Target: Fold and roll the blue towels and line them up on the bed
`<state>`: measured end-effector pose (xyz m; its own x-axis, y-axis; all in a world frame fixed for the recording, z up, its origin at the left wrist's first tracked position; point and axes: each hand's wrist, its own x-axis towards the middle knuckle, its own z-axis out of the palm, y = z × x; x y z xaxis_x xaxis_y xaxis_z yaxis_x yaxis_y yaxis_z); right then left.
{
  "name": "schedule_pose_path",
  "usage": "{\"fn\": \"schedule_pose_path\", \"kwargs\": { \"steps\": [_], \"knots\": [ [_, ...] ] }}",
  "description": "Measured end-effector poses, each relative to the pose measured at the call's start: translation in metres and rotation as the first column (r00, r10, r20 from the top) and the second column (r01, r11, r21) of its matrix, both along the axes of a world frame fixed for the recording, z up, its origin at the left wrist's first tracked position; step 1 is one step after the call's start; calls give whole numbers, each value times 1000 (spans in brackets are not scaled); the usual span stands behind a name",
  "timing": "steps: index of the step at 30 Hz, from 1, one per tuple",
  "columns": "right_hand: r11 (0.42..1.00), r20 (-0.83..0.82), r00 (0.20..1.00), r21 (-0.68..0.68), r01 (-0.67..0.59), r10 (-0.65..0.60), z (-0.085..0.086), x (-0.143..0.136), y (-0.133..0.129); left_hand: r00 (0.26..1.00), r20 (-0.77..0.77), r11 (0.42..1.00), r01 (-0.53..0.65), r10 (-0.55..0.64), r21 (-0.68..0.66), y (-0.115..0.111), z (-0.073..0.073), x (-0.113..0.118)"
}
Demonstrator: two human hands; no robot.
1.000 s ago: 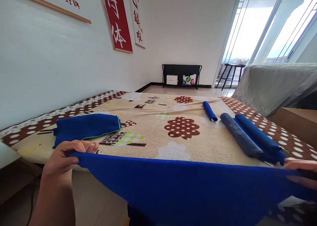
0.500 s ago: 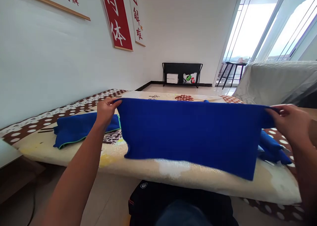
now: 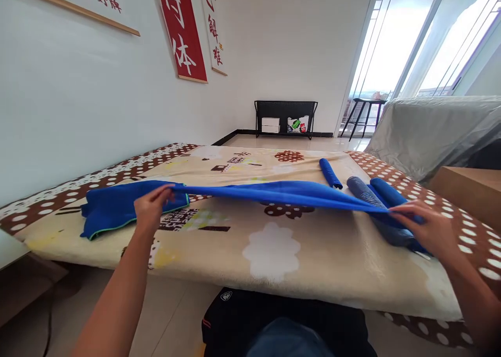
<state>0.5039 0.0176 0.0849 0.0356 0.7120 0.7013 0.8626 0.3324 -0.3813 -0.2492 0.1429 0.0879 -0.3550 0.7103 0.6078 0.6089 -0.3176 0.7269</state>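
Observation:
A blue cloth (image 3: 282,192) is stretched in the air above the bed, seen almost edge-on. My left hand (image 3: 151,206) pinches its left end, and my right hand (image 3: 426,226) grips its right end. Beneath and beside my left hand, another blue cloth (image 3: 113,203) with a green edge lies on the patterned blanket (image 3: 230,263). Near my right hand lie rolled pieces: a greyish-blue roll (image 3: 362,190), a blue roll (image 3: 387,190) and, farther back, a thin blue roll (image 3: 330,173).
A cardboard box (image 3: 469,192) stands at the right beside a plastic-covered piece of furniture (image 3: 434,127). Against the far wall is a black rack (image 3: 285,109), and a black stool (image 3: 368,102) stands near the window. The bed's front edge is close to my knees.
The held cloth has swung from hanging upright to nearly flat, uncovering the blanket and rolls behind it. Both hands have moved lower, the right one also a little to the left.

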Motion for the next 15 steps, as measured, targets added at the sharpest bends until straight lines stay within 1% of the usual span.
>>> {"fn": "schedule_pose_path", "kwargs": {
  "steps": [1,3,5,7,9,11,14,15],
  "knots": [
    [997,17,999,-62,-50,51,-18,1,-7,999,-29,997,24,-26,-67,-12,-17,-7],
    [989,24,998,-139,-53,57,-52,2,-20,994,-83,982,59,-75,-178,-34,-46,-20],
    [987,34,999,-161,-20,26,-79,3,-30,986,-126,966,77,-110,-247,-51,-67,-32],
    [990,43,999,-140,11,-5,-99,4,-36,977,-182,959,54,-107,-277,-61,-82,-43],
    [992,52,998,-119,30,-24,-111,6,-41,959,-273,957,-2,-80,-289,-68,-91,-51],
    [992,65,998,-127,28,-20,-118,10,-45,928,-368,957,-55,-55,-283,-73,-95,-56],
    [985,91,996,-170,8,8,-122,16,-53,899,-437,971,-69,-38,-228,-81,-96,-56],
    [983,99,995,-181,7,11,-123,17,-56,883,-469,973,-103,-5,-205,-84,-95,-54]
  ]
}}
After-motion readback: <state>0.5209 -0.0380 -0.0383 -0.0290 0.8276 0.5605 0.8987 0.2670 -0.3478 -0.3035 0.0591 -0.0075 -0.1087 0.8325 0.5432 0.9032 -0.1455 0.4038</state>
